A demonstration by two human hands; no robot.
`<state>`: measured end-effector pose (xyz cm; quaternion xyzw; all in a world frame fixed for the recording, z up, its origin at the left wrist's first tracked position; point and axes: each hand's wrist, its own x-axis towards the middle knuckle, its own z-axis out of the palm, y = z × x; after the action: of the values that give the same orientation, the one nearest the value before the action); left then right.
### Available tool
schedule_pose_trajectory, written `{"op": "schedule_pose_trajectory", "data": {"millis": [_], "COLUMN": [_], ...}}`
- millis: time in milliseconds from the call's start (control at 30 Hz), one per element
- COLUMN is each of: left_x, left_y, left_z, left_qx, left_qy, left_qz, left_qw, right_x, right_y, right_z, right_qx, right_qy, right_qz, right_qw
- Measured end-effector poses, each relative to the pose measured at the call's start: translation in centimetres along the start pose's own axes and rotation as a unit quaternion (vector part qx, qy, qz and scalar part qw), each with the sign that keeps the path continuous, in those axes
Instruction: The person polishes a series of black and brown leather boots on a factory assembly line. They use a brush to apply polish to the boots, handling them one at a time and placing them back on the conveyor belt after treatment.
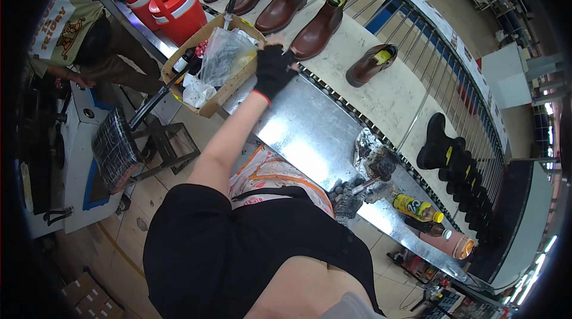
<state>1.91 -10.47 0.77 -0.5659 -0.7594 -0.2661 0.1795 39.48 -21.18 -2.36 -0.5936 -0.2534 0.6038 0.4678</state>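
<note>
My left hand (275,68), in a black fingerless glove with a red cuff edge, reaches to the far edge of the metal table. Its fingers are apart beside the toe of a brown ankle boot (320,28); whether they touch it I cannot tell. Close to my body, my right hand (347,203) wears a dirty grey glove and is closed around a short-handled brush (363,186). The brush's far end meets a dark, stained lump (380,165) lying on crumpled foil-like wrapping (364,140).
A cardboard box (210,107) of bags and bottles sits left of my left hand, by a red jug (173,12). More brown boots (277,6) and black boots (438,140) line the conveyor (411,95). Bottles (417,207) lie at right. Another person (71,27) stands left.
</note>
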Motion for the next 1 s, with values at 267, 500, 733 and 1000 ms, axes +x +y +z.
{"op": "schedule_pose_trajectory", "data": {"millis": [267,500,733,1000], "left_x": [1.7,2.2,2.6,2.1], "left_y": [-5.0,-6.4,-6.8,-6.5], "left_z": [-2.4,-0.6,-0.7,-0.9], "left_qx": [0.168,0.207,0.117,0.111], "left_qy": [-0.14,-0.065,-0.083,-0.045], "left_qz": [-0.009,-0.066,-0.076,-0.05], "left_qw": [0.976,0.974,0.987,0.992], "right_x": [-0.2,0.1,-0.2,0.0], "right_y": [-0.2,-0.7,-0.6,-0.3], "right_z": [0.0,0.1,-0.1,-0.6], "right_qx": [0.009,-0.031,0.033,-0.071], "right_qy": [0.02,0.024,-0.019,-0.019], "right_qz": [0.028,0.052,0.042,-0.02], "right_qw": [0.999,0.998,0.998,0.997]}}
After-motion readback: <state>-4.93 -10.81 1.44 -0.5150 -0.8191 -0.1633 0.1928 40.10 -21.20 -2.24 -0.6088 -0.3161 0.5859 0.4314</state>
